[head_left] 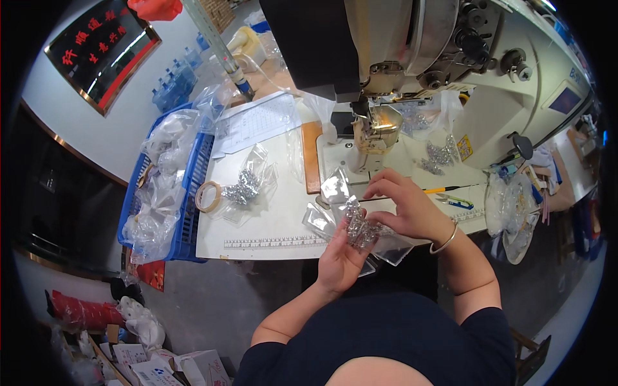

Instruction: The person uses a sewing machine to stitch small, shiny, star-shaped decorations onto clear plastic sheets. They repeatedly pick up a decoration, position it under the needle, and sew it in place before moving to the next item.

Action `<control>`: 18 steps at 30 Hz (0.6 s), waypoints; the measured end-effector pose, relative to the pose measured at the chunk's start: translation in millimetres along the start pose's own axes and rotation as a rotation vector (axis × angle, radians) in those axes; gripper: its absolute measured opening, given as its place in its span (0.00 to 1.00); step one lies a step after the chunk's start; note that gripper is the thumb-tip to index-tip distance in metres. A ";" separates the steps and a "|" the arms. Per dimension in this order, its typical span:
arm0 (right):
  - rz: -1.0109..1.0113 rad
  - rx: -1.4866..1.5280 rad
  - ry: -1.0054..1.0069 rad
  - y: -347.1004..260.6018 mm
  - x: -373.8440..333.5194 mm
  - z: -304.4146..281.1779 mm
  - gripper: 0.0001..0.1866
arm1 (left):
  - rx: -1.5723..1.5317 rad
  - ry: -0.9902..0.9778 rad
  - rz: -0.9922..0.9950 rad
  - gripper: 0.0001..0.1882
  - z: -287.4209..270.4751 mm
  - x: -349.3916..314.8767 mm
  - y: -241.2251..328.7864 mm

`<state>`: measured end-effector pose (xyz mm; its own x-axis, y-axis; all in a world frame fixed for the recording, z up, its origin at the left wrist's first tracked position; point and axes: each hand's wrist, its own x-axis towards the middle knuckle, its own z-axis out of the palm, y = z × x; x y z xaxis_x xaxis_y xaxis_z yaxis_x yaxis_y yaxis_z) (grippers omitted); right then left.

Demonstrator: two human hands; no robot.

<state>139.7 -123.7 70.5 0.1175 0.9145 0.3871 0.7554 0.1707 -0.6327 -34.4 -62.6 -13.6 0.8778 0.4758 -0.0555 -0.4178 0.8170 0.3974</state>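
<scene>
In the head view, your left hand [340, 264] is at the near edge of the counter [277, 222], its fingers and thumb gripping a clear plastic bag [335, 186] with a cluster of small silvery pieces [362, 231]; whether the pieces lie inside the plastic or on top of it, you cannot tell. Your right hand [412, 209] comes in from the right, a bracelet [445, 239] on its wrist, the upper fingers bent and spread above the cluster and the thumb side close to it; whether those fingertips pinch a piece cannot be told. Just beyond your hands stands the sewing machine [541, 96], its body to the far right, with a brown strip [311, 157] left of its needle area. A second heap of silvery pieces [246, 186] rests on clear plastic to the left, beside a tape roll [199, 199], and a third heap [439, 154] is on the far right. Right of your hands you have a yellow pen [441, 189] and small snips [457, 202]. A ruler strip [277, 242] runs along the near edge, paper sheets [254, 125] lie on the far left, and a blue basket [201, 180] holding bagged things stands at the left edge.
</scene>
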 end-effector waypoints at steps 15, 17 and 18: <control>0.305 0.409 0.031 1.6 -5.2 27.4 0.09 | 0.046 -0.025 0.030 0.24 -2.7 3.5 -6.0; 0.329 0.407 0.026 2.6 -5.3 28.6 0.09 | 0.075 -0.030 0.028 0.24 -2.3 3.3 -6.2; 0.342 0.406 0.024 2.8 -5.4 29.1 0.10 | 0.075 -0.028 0.023 0.24 -2.5 3.2 -6.6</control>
<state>122.3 -117.6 47.2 0.3319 0.9350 0.1249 0.3614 -0.0037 -0.9324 -29.5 -65.7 -18.7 0.8746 0.4844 -0.0206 -0.4203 0.7788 0.4657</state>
